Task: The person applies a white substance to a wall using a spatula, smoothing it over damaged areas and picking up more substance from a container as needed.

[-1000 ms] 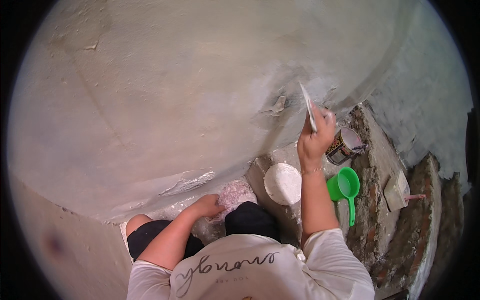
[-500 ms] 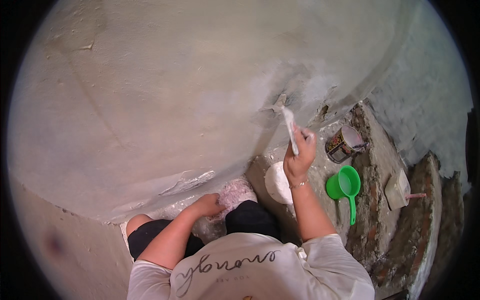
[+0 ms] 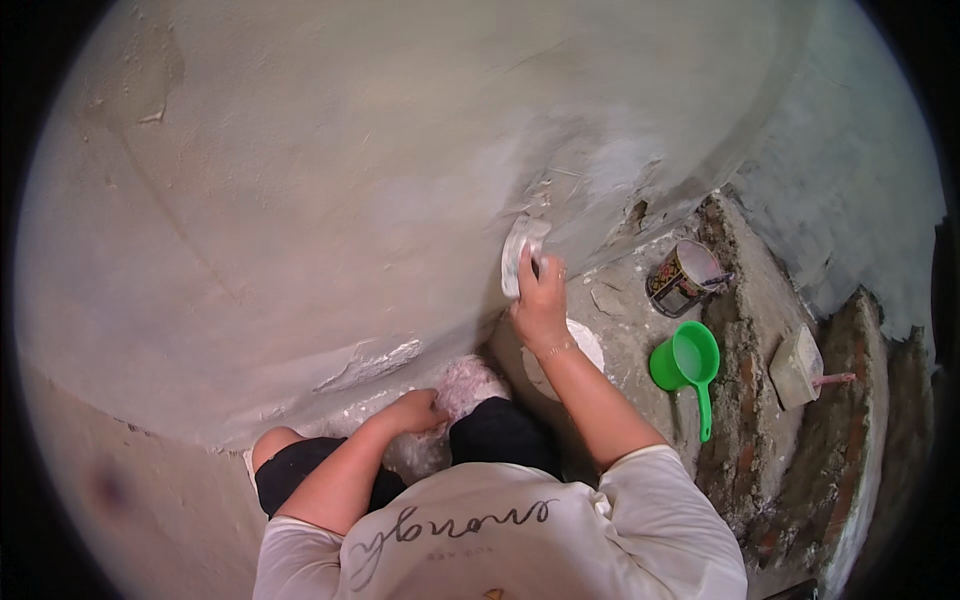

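Pinching whitish flat scraper (image 3: 520,245) at grey plaster wall (image 3: 350,200): right hand (image 3: 541,308). Left hand (image 3: 413,411) rests beside pinkish-white mottled object (image 3: 470,384), fingers curled, grip unclear. Risk: scraper edge snags rough flaking plaster (image 3: 546,186), gouging wall, if pressed hard.

The dipper (image 3: 672,366) is bright green, the T-shirt (image 3: 470,570) off-white with dark script, the shorts (image 3: 505,440) black, the scraper (image 3: 512,260) whitish, the can (image 3: 668,284) dark and patterned.

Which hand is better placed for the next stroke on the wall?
Likely right: the right hand holds the pale scraper at the wall; the left hand is lower, near a dark-clad knee, with no tool visible.
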{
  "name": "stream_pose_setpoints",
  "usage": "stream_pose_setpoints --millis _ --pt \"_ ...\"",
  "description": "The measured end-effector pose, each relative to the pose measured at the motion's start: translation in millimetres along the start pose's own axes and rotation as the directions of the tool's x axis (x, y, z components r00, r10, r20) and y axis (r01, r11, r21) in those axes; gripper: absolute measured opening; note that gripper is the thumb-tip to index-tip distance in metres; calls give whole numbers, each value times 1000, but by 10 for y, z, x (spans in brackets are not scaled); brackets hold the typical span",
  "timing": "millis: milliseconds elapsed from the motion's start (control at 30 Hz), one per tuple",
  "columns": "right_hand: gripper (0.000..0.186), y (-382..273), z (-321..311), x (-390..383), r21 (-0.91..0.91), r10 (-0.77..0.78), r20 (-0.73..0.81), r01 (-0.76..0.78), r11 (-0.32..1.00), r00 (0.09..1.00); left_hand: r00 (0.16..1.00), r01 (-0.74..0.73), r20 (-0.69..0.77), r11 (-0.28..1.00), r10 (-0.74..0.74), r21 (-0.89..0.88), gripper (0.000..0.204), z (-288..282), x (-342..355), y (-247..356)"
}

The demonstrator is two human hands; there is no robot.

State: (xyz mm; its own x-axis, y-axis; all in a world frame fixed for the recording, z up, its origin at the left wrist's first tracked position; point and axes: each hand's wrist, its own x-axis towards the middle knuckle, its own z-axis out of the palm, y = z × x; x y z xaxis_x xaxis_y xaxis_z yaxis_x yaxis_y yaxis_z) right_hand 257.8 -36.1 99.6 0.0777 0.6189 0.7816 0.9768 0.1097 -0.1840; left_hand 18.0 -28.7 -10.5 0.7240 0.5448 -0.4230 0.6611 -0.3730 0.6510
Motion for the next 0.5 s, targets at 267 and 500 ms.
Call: stream_pose_setpoints --millis 267,500 --pt "19 321 -733 219 512 612 1 -526 679 791 1000 -10 -23 999 9 -31 49 33 61 -31" --pt "19 630 -610 714 469 636 -273 -477 743 722 1000 3 -28 1000 -3 14 49 -12 21 27"
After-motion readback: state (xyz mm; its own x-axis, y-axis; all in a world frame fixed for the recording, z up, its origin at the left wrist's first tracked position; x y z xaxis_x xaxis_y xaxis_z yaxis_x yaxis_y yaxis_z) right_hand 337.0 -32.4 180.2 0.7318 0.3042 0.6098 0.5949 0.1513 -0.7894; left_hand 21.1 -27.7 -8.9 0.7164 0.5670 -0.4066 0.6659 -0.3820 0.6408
